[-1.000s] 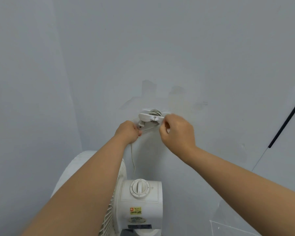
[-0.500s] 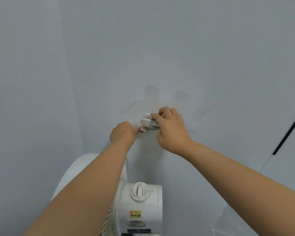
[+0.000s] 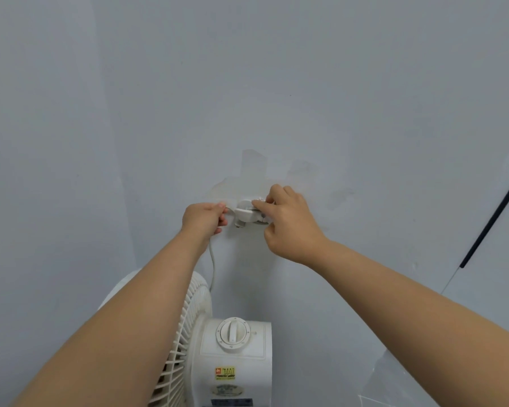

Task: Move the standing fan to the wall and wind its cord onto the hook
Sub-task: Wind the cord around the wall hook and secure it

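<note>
The white standing fan (image 3: 235, 356) stands close to the grey wall, its motor housing and dial facing me and its grille to the left. A white hook (image 3: 245, 213) is fixed on the wall above it, with cord coiled behind it. My left hand (image 3: 204, 216) grips the white cord (image 3: 212, 265) just left of the hook; the cord hangs down from it toward the fan. My right hand (image 3: 288, 221) pinches the plug end of the cord at the hook's right side, covering part of the coil.
A room corner (image 3: 121, 183) runs down the left side. A dark vertical strip (image 3: 494, 218) and a panel edge lie at the far right. Patches of peeled paint (image 3: 254, 168) mark the wall above the hook.
My left hand has shifted left and up, away from the hook, drawing the cord with it. My right hand rose onto the top right of the hook and stays there.
</note>
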